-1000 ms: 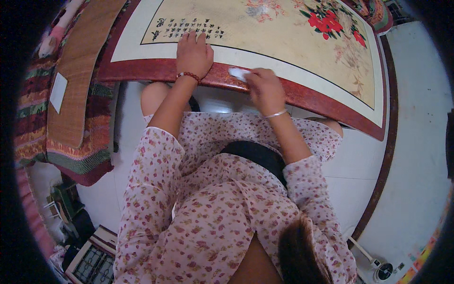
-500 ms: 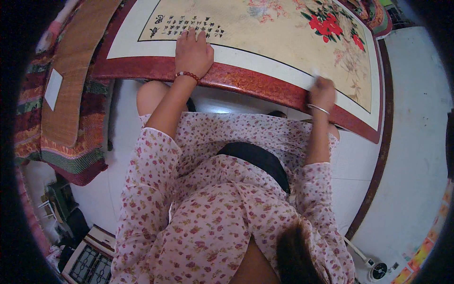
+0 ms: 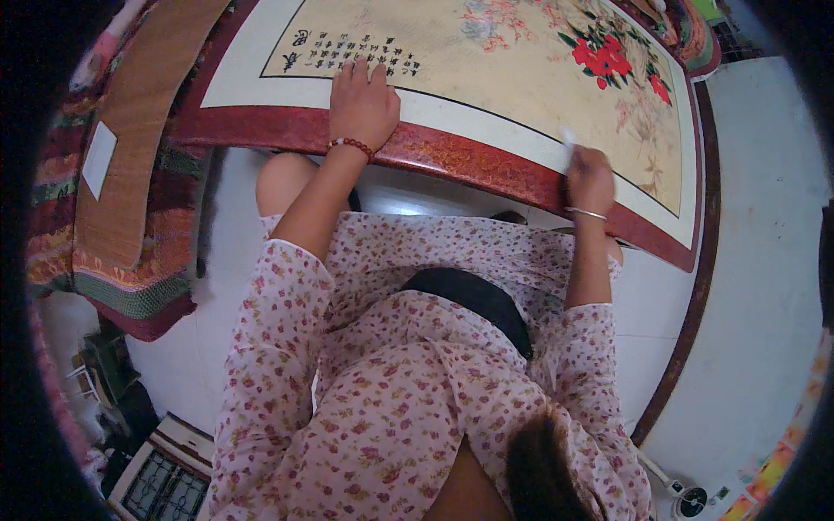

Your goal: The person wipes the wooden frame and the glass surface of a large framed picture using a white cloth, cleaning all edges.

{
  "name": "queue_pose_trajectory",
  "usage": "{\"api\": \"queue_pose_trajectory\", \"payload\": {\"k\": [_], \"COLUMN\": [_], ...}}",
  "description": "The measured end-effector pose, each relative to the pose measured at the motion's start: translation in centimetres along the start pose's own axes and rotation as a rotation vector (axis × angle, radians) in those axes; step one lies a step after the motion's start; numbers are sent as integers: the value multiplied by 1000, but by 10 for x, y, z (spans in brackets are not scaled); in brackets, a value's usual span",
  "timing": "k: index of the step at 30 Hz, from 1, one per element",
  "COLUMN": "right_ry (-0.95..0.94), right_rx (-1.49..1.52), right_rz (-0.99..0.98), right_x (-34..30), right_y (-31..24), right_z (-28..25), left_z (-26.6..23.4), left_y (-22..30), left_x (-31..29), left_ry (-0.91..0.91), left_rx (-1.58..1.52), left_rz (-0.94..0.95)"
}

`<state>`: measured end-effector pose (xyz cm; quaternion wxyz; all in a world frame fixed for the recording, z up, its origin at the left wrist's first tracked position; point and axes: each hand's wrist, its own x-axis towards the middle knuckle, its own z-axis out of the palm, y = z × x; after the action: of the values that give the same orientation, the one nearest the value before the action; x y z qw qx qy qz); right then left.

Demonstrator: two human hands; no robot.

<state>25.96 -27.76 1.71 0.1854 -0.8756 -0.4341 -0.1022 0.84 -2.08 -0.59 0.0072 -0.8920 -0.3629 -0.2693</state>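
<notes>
My left hand (image 3: 365, 106) lies palm down on the near edge of a table (image 3: 469, 165), its fingers stretched toward the dark writing on the painted top. A bead bracelet circles that wrist. Farther right, my right hand (image 3: 592, 181) is closed above the table's red-brown rim. From its fingers pokes a small white object (image 3: 568, 136); its kind cannot be made out, as most of it is hidden in the hand. The cream painted panel (image 3: 486, 69) bears red flowers (image 3: 601, 57) on its right part.
To the left, a seat with striped woven covering (image 3: 161, 300) carries a brown mat (image 3: 130, 165) and a white flat card (image 3: 99, 161). A pale wall (image 3: 764, 217) rises at the right. Lower left stands a small cabinet (image 3: 165, 478); a fan-like thing (image 3: 691, 501) is at lower right.
My right hand has shifted slightly, and the white object in it shows more plainly. My left hand stays on the table edge while the whole view has moved a little.
</notes>
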Motion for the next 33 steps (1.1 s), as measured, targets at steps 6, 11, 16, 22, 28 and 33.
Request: {"api": "queue_pose_trajectory", "payload": {"k": [6,11,16,22,28,33], "right_ry": [31,-56,-73,-55,32,-18], "right_rx": [-173,73,365,47,-270,-258], "right_rz": [185,-299,-404,-124,511,396], "right_x": [-1,-23,-47,-13,-23,-11], "right_y": [-21,-153,-161,-5,163,106], "right_z": [10,42,24,7,-36,-23], "left_z": [0,4,3,4,1,-2], "left_y": [7,-3,0,-4,5,5], "left_x": [2,-1,3,-3,0,2], "left_ry": [-35,10,-6,2,13,5], "left_rx": [46,43,7,31,25,46], "left_rz": [12,10,19,-13,0,-5]}}
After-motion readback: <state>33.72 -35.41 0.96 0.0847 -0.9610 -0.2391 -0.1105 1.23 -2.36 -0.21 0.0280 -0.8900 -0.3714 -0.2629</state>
